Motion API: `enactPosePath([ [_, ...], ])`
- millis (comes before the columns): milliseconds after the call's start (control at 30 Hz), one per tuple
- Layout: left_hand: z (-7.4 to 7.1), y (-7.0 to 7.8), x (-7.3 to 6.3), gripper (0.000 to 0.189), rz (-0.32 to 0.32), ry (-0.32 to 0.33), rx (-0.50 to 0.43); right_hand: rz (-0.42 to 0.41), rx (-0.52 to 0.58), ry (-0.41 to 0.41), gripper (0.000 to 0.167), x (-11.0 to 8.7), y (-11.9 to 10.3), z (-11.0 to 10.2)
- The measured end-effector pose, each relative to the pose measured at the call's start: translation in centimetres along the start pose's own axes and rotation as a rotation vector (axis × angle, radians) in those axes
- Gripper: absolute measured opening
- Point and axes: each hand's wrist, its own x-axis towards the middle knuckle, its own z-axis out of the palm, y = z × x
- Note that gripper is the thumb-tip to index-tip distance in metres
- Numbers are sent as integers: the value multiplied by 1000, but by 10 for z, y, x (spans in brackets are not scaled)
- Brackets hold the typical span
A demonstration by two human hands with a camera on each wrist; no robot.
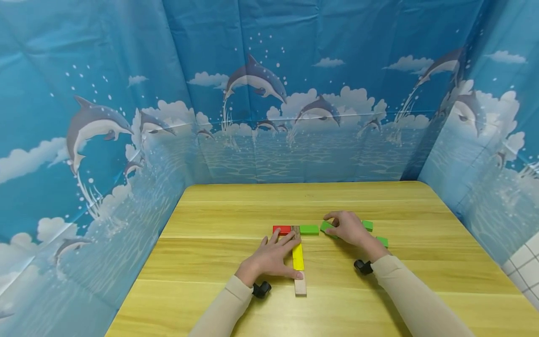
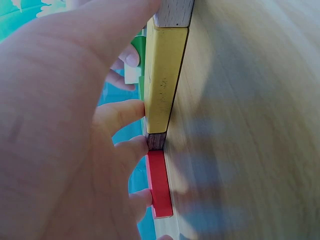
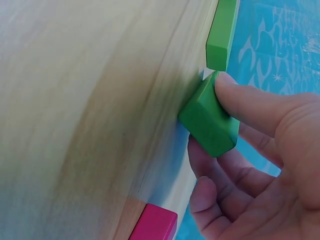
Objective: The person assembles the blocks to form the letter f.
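- Head view: the left hand [image 1: 271, 260] lies with fingers spread apart over the left side of the yellow block [image 1: 298, 258], its thumb on the pale block [image 1: 300, 289] at that block's near end.
- Its other fingertips reach the yellow block's far end, the dark brown block [image 1: 296, 229] touching that end, and the red block [image 1: 282, 228] beyond to the left.
- The right hand [image 1: 348, 228], beyond and right of the yellow block, pinches the tilted green block [image 3: 210, 120] between thumb and fingers.
- Just beside that piece, nearer the yellow block, the level green block [image 1: 309, 230] meets the dark brown block's right side.
- Farther right of the yellow block are a far green piece [image 1: 367, 225] and a near green piece [image 1: 382, 242].
- Right wrist view shows part of a pink block [image 3: 156, 221], right of the yellow block.
- Beneath the yellow block is the wooden table [image 1: 236, 201]; past its far end hangs a dolphin-printed curtain [image 1: 227, 161].
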Motion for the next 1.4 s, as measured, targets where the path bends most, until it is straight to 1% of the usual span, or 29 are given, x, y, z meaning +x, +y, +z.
enactPosePath([
  [367, 0, -1, -1, 104, 8, 11, -12, -33, 6, -8, 38, -3, -4, 0],
  [633, 1, -1, 0, 104, 6, 10, -13, -13, 5, 0, 36, -2, -6, -3],
  [800, 1, -2, 0, 104, 3, 8, -14, 7, 27, 9, 37, -2, -7, -5],
  [1000, 1, -2, 0, 104, 0, 7, -11, -2, 44, 26, 37, 0, -10, -7],
  [1133, 1, -2, -1, 104, -1, 5, -15, 19, 60, 31, 38, 2, -13, -7],
  [1300, 1, -2, 0, 103, 5, 11, -13, 36, 74, 65, 37, 7, -16, -7],
  [1400, 2, -1, 0, 104, 2, 6, -15, 30, 77, 79, 37, 9, -19, -7],
])
